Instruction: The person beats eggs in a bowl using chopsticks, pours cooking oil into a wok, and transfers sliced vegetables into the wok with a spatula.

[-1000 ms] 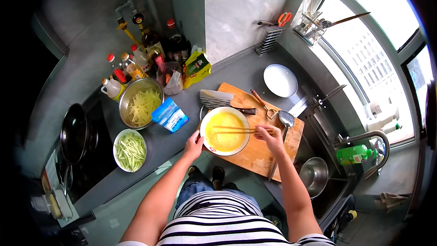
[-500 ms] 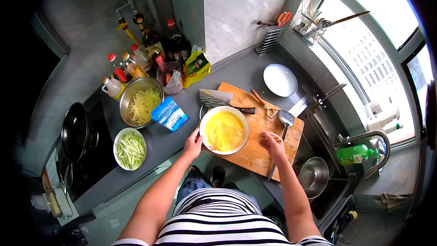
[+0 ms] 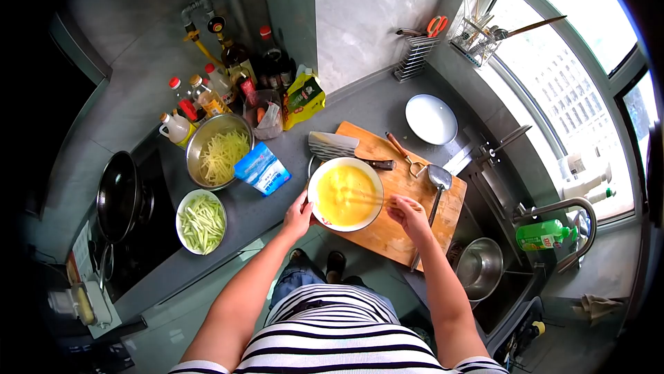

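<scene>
My left hand (image 3: 298, 217) grips the left rim of a white bowl (image 3: 315, 211) holding yellow beaten egg (image 3: 344, 193). The bowl is above the near-left part of a wooden cutting board (image 3: 443, 218). My right hand (image 3: 408, 215) is closed in a pinch just right of the bowl. From its fingers, thin chopsticks (image 3: 360, 200) reach into the egg, smeared by motion. Behind the bowl lies a cleaver (image 3: 333, 144) with a dark handle. A peeler (image 3: 404, 154) and a metal spatula (image 3: 439, 178) rest on the board, the spatula close to my right hand.
Left of the board stand a blue-white packet (image 3: 263, 169), a metal bowl (image 3: 228, 119) of pale shreds and a bowl (image 3: 181, 235) of green strips. A wok (image 3: 117, 190) sits on the stove. At right are a white plate (image 3: 431, 119), the sink (image 3: 508, 291) and a metal pot (image 3: 480, 270).
My right hand has moved slightly left towards the bowl, and the chopsticks now show across the egg. The whole view has shifted a little; my left hand keeps its grip.
</scene>
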Demonstrator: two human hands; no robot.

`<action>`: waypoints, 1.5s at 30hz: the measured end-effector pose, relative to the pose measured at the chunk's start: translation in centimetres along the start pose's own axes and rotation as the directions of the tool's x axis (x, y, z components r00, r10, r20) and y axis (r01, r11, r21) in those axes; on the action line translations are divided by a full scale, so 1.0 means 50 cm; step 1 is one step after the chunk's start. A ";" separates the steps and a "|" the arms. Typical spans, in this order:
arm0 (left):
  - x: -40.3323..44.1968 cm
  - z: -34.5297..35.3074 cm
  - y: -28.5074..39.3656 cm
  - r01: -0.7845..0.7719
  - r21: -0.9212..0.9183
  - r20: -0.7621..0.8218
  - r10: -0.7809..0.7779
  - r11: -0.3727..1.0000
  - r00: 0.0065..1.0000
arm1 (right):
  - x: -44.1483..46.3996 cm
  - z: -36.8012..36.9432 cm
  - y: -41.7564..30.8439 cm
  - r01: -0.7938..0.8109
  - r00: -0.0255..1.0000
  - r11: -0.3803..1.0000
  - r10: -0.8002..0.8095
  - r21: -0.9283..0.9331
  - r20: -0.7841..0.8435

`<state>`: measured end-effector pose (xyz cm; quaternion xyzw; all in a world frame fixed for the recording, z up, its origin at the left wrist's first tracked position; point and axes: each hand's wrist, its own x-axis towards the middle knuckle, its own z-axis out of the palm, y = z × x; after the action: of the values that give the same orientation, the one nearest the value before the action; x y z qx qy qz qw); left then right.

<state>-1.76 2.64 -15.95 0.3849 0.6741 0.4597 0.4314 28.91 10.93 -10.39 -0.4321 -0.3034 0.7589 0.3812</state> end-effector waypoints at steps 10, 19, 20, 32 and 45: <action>0.002 -0.002 -0.006 0.012 0.007 0.006 -0.012 1.000 1.000 | 0.012 -0.009 0.009 0.003 1.000 0.998 -0.002 0.070 -0.011; 0.014 -0.011 -0.036 0.024 0.010 0.095 -0.025 1.000 0.995 | -0.016 -0.031 -0.028 0.041 0.998 0.999 -0.042 -0.036 -0.042; 0.017 -0.013 -0.040 0.054 0.012 0.130 -0.055 0.998 0.990 | -0.016 -0.033 -0.030 0.084 0.994 0.996 -0.085 -0.016 -0.067; -0.002 -0.013 -0.005 -0.001 0.133 0.028 -0.002 0.991 1.000 | -0.028 -0.050 -0.032 0.105 0.992 0.994 -0.105 -0.008 -0.071; -0.001 -0.017 -0.005 0.009 0.136 0.043 -0.015 0.991 0.999 | -0.032 -0.031 -0.063 0.106 0.987 0.968 -0.130 -0.229 -0.091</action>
<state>-2.60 2.27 -16.01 0.4192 0.6966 0.4015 0.4216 31.81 11.43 -7.90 -0.4927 -0.3916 0.6721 0.3901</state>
